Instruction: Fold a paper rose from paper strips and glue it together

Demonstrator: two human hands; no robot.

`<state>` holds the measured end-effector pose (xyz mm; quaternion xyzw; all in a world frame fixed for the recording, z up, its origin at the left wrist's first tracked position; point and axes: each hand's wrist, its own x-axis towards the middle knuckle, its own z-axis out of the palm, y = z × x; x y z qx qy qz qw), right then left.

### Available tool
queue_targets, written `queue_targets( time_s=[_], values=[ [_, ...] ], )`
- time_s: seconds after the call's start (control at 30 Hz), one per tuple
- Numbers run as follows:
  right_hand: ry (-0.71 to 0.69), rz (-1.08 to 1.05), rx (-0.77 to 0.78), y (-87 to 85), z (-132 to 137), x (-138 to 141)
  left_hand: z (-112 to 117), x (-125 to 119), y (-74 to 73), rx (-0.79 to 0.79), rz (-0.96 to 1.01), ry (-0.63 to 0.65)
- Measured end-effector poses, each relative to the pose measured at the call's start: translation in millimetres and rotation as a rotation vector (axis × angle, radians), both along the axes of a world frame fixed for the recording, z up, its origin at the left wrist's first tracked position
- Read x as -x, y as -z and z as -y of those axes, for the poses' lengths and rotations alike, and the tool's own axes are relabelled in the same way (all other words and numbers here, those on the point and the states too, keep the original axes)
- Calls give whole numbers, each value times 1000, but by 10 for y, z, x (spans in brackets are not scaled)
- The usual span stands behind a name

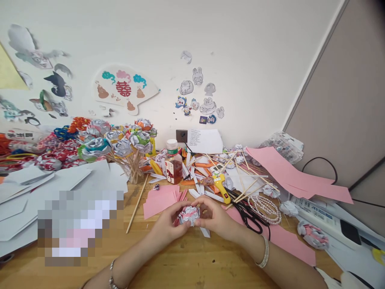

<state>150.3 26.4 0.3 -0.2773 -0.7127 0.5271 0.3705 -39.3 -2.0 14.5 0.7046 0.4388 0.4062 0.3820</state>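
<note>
I have 2 bare hands on a single paper flower (189, 216), a crumpled white-and-pink bloom held just above the wooden table (162, 267), near the middle of my view. The left hand (170, 222) curls around its left side, thumb along the lower front. The right hand (215, 218) pinches its right edge between thumb and fingers, so I read both as gripping. A white paper strip (205, 232) pokes out below the right hand.

Just beyond the left hand I see a stack of pink paper (161, 200), with 1 thin wooden stick (137, 204) lying to its left. Past the right hand are a yellow glue gun (221, 188), black scissors (242, 210) and a looped string of pearly beads (264, 208) (rather a tangle on that side). Farther back, a lidded jar (173, 164) stands upright, and left of it a bunch of flowers on sticks (122, 146).
</note>
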Motion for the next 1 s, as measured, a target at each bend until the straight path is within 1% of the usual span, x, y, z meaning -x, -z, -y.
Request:
queue_targets(
  time_s=[0.13, 0.3, 0.4, 0.5, 0.6, 0.73, 0.83, 1.0],
  values=[
    [1, 8, -35, -5, 18, -12, 0, 15, 3, -9, 18, 32],
    [-9, 17, -29, -6, 22, -19, 12, 5, -24, -1, 25, 77],
    [-13, 8, -27, 9, 16, -18, 10, 14, -16, -11, 14, 87],
    [-25, -9, 18, 73, -3, -20, 0, 45, 27, -45, -8, 93],
    [-36, -42, 85, 172, -35, -18, -2, 80, 70, -89, -42, 102],
    [-66, -82, 98, 278, -67, 2, 9, 110, 87, -156, -114, 103],
    [-66, -91, 85, 302, -66, 18, 9, 125, 92, -190, -143, 114],
    [-40, -81, 68, 292, -51, 22, -8, 145, 120, -214, -151, 133]
  ],
)
